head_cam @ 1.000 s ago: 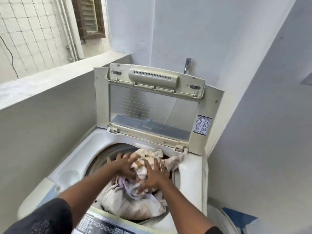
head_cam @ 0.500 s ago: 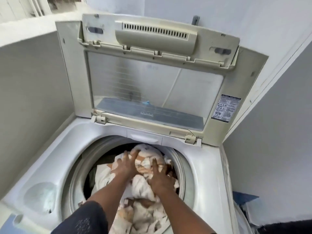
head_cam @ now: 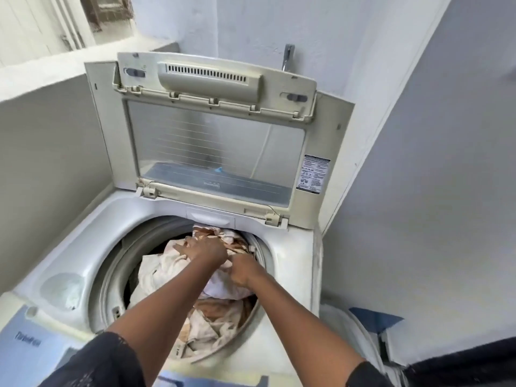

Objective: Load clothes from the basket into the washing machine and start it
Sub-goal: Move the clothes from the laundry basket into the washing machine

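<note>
Inside drum (head_cam: 109,275), clothes (head_cam: 162,273) piled high; left grip (head_cam: 203,251) flat, pressing them; right grip (head_cam: 243,272) clenched on them

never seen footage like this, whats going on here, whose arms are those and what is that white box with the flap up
There is no robot here. One camera worn on a person's head looks down at their own bare arms. The white box is a top-loading washing machine, and its lid stands open. Inside the drum lies a heap of pale, brown-patterned clothes. The left hand rests on the heap with its fingers reaching forward. The right hand, beside it, has its fingers curled into the fabric.
</note>
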Demonstrator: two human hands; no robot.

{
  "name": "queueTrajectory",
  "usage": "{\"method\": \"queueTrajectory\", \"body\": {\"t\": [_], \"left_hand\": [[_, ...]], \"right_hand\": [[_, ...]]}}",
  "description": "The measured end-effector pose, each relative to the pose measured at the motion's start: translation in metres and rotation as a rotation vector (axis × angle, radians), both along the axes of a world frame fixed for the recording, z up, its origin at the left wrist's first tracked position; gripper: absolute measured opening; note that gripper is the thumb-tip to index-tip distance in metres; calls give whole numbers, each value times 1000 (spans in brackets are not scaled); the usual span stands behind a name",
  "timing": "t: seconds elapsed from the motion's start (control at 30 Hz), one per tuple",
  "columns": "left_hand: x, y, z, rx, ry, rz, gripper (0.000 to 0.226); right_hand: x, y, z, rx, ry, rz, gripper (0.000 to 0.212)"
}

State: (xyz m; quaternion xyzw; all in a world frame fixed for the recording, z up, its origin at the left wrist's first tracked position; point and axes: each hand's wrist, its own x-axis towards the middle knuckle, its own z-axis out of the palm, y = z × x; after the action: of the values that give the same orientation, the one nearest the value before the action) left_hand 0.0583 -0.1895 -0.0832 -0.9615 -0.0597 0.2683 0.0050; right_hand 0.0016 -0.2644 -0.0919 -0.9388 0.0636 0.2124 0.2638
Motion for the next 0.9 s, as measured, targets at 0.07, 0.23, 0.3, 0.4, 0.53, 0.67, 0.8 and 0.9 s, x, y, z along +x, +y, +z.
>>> {"method": "queueTrajectory", "body": {"t": [0.07,0.23,0.3,0.4,0.53,0.67,0.8,0.9], "left_hand": [[-29,-25,22,-87,-145,36,41],[-99,-114,60,-331,-402,-90,32],[-121,-154,58,-415,-394,-129,31],[-143,-210,29,-478,-316,-136,30],[-176,-245,-46,-442,-182,-228,36],[-191,-274,-175,-376,-16,-250,36],[-197,-285,-355,-382,109,-115,44],[-202,-287,-471,-337,239,-36,46]], "right_hand": [[-16,-20,20,45,-147,-55,31],[-72,-120,57,16,-295,-117,30],[-89,-167,55,1,-289,-167,26],[-112,-226,31,-25,-236,-229,26],[-146,-270,-35,-18,-76,-307,31],[-163,-308,-162,-10,94,-384,39],[-188,-334,-334,87,232,-416,49],[-206,-346,-449,104,360,-389,51]]}}
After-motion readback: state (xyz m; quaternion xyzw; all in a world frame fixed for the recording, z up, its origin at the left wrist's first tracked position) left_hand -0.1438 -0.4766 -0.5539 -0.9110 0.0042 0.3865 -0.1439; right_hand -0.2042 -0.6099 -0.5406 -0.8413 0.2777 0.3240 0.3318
